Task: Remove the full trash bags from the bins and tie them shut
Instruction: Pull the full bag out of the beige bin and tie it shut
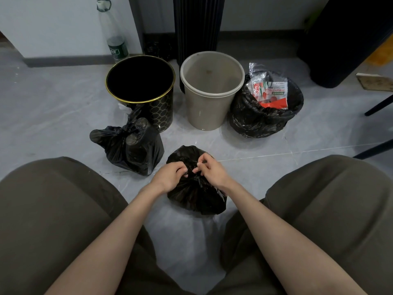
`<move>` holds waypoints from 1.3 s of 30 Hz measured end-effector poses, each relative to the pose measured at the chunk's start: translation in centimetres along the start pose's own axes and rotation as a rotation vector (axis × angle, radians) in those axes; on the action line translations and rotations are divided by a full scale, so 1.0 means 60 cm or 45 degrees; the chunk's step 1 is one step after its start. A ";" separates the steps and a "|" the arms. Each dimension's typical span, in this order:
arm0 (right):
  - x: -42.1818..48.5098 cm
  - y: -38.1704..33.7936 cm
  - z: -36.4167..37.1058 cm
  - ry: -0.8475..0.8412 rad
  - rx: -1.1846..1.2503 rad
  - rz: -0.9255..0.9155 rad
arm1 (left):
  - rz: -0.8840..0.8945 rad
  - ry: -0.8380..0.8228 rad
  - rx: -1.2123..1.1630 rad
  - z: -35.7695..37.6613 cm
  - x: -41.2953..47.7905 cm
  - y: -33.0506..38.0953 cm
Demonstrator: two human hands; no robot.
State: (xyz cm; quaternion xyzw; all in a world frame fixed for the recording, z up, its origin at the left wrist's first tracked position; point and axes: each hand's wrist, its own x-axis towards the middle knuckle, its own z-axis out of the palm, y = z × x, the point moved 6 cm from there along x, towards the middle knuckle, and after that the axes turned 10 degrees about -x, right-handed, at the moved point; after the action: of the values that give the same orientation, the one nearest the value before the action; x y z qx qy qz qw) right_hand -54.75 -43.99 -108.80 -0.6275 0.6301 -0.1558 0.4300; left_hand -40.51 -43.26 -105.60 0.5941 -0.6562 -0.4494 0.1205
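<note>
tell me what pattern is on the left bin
The left bin is black with a gold lattice pattern and a gold rim, seen best in the head view.

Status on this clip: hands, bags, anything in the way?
Left hand and right hand pinching neck of middle bag. Left bag tied; right bag open, wrappers showing. Beige bin empty. Nothing in the way.

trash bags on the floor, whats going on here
A person is tying a black trash bag shut on the floor between their knees: the left grip and right grip pinch its gathered neck. A second black bag lies knotted beside the black gold-rimmed bin. That bin and the beige bin stand empty. A third black bag to the right is still open, packaging poking out.
</note>
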 end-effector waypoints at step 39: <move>-0.032 0.029 -0.017 -0.274 0.740 0.777 | -0.013 0.007 -0.190 0.000 0.011 0.017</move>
State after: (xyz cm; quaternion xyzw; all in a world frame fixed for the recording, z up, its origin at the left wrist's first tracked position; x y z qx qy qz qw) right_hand -56.92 -42.29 -108.83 -0.2782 0.6683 -0.1263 0.6783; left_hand -41.40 -43.97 -105.12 0.5881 -0.6175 -0.4959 0.1639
